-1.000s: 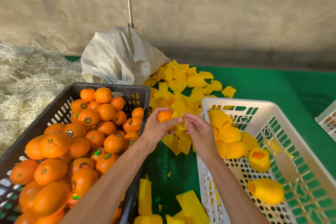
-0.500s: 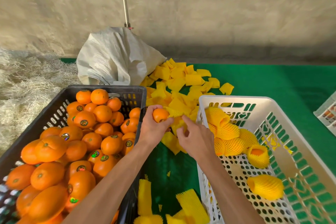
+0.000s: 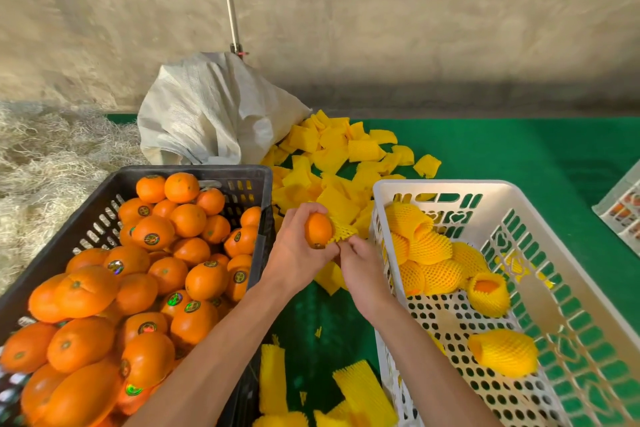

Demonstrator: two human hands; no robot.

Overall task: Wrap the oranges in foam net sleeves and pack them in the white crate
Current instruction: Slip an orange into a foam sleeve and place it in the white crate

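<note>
Black crate (image 3: 254,175) sitting at left, heaped with bare oranges. Left hand (image 3: 294,248) gripping one orange (image 3: 318,229) between the crates. Right hand (image 3: 363,270) pinching a yellow foam net sleeve (image 3: 343,231) against it. White crate (image 3: 443,185) at right, holding wrapped oranges (image 3: 433,250).

No text, brand or number can be read. Small round stickers (image 3: 151,238) are seen on many of the oranges (image 3: 188,220) in the black crate (image 3: 239,173), but their print is too small and blurred to be made out. Cut-out shapes in the white crate (image 3: 436,184) wall spell nothing legible.
</note>
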